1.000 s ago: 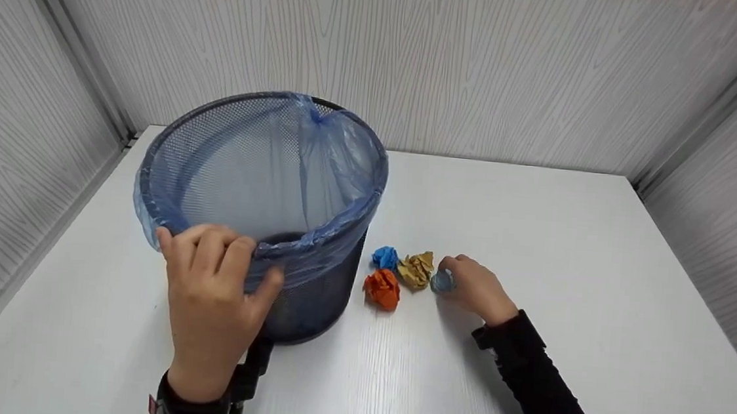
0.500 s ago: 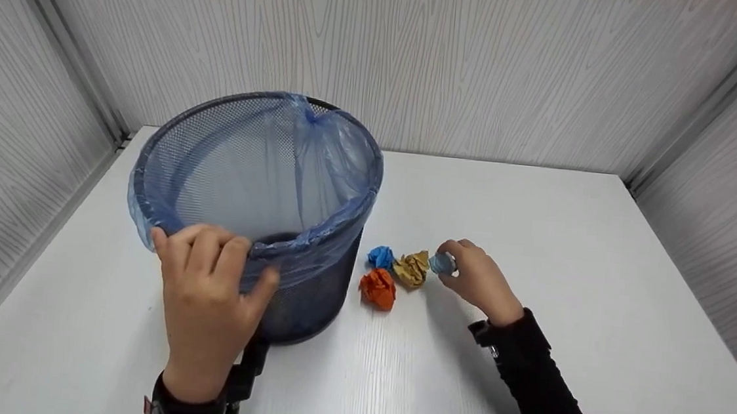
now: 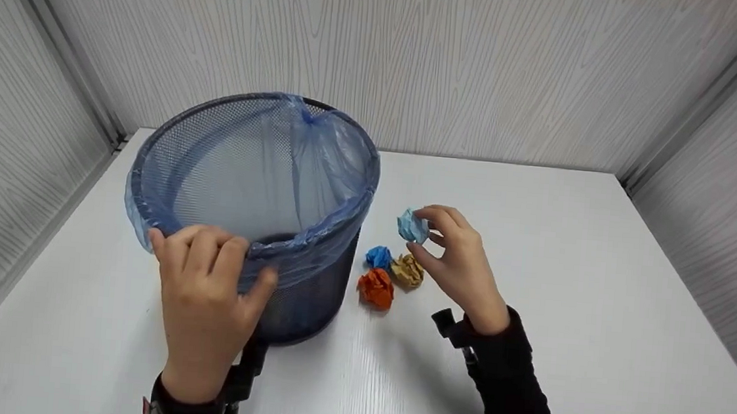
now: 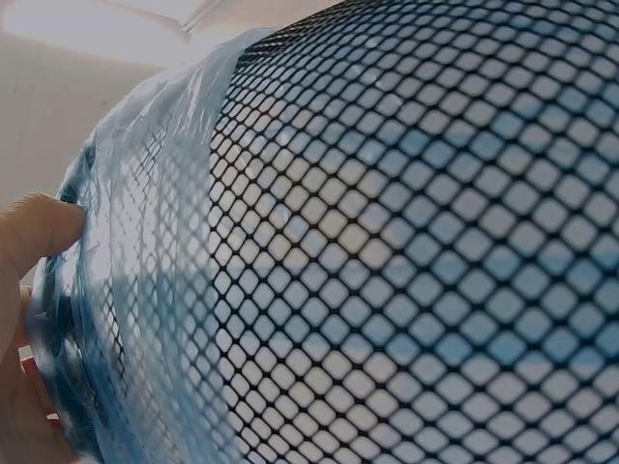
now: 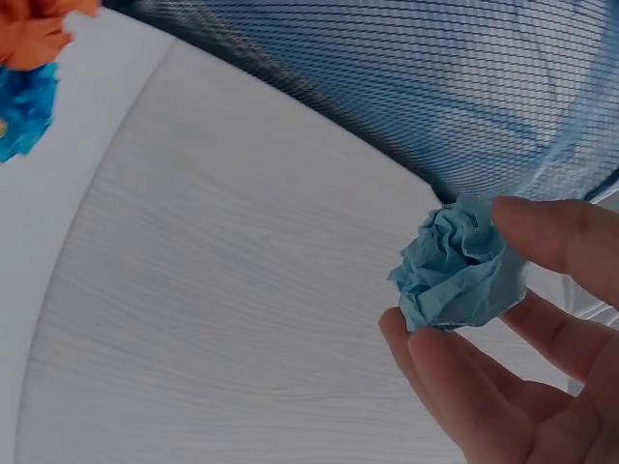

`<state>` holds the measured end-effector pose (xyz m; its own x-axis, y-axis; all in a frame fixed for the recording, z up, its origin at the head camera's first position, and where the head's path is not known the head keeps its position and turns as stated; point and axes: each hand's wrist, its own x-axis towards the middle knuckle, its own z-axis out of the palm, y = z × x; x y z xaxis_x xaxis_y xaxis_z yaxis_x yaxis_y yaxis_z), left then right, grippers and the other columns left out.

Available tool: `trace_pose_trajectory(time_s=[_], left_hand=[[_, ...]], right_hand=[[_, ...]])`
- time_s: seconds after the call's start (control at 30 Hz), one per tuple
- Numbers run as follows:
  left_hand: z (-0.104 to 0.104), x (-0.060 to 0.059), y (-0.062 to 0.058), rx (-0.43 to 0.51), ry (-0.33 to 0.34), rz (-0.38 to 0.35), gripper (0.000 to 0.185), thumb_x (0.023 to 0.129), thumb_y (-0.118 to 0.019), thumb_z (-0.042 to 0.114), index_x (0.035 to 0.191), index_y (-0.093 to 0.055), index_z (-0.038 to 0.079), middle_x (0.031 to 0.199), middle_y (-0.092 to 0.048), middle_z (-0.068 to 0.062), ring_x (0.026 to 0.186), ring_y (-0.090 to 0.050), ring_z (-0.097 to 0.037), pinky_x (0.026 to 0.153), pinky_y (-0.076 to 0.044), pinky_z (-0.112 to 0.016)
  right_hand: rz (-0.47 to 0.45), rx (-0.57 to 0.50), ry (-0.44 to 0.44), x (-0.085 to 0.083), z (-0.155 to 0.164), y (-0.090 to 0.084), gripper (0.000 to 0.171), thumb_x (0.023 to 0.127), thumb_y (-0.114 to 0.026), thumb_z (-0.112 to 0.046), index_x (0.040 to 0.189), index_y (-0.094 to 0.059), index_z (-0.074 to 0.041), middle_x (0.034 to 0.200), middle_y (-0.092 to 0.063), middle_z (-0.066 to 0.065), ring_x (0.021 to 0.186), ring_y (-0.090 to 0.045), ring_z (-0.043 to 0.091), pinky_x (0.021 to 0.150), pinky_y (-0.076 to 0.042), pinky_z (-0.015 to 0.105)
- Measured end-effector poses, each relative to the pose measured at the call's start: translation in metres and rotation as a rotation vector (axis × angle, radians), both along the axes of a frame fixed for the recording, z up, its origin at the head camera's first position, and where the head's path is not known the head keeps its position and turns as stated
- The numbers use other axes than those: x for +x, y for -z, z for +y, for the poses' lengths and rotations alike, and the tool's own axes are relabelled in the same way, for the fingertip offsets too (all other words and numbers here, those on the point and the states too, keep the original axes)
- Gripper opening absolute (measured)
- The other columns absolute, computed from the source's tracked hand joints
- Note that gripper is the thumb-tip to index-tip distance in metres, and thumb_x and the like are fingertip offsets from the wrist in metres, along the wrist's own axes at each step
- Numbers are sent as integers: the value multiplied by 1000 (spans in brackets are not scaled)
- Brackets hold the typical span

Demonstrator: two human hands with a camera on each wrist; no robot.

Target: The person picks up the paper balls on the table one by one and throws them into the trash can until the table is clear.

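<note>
My left hand (image 3: pixel 206 306) grips the near rim of a black mesh wastebasket (image 3: pixel 315 305) lined with a blue plastic bag (image 3: pixel 322 253). In the left wrist view the thumb (image 4: pixel 48 224) lies against the bag's folded-over edge. My right hand (image 3: pixel 463 260) pinches a crumpled light blue paper ball (image 5: pixel 455 271) between thumb and fingertips, raised above the table to the right of the basket. Below it on the table, a bright blue paper ball (image 3: pixel 378 257), an orange one (image 3: pixel 376 289) and a tan one (image 3: pixel 407 270) lie close together.
The basket stands on the left part of a white table (image 3: pixel 526 213). Pale wood-grain panels (image 3: pixel 458 69) rise behind it and on both sides. Both wrists wear black straps with cameras.
My right hand has lifted the light blue paper ball off the table and carried it up and left, towards the basket. The left hand keeps its grip on the rim.
</note>
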<state>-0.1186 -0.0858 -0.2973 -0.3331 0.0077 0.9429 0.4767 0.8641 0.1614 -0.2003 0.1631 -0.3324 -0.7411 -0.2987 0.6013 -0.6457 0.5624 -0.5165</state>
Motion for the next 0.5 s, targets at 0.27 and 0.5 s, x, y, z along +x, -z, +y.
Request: trace_pose_trajectory(time_s=[0.27, 0.5], left_hand=[[-1, 1, 1, -15, -12, -25, 28, 64, -50, 27, 67, -49, 0, 70, -45, -11, 76, -39, -29, 84, -8, -50], [-1, 2, -1, -26, -14, -24, 27, 64, -49, 26, 67, -49, 0, 69, -45, -11, 76, -39, -29, 84, -8, -51]], right_hand=[[124, -160, -95, 33, -34, -39, 36, 61, -60, 2, 96, -49, 2, 100, -44, 11, 87, -48, 12, 66, -40, 24], [225, -287, -165, 54, -44, -56, 36, 59, -59, 8, 93, -47, 8, 98, -44, 19, 87, -47, 18, 65, -41, 28]])
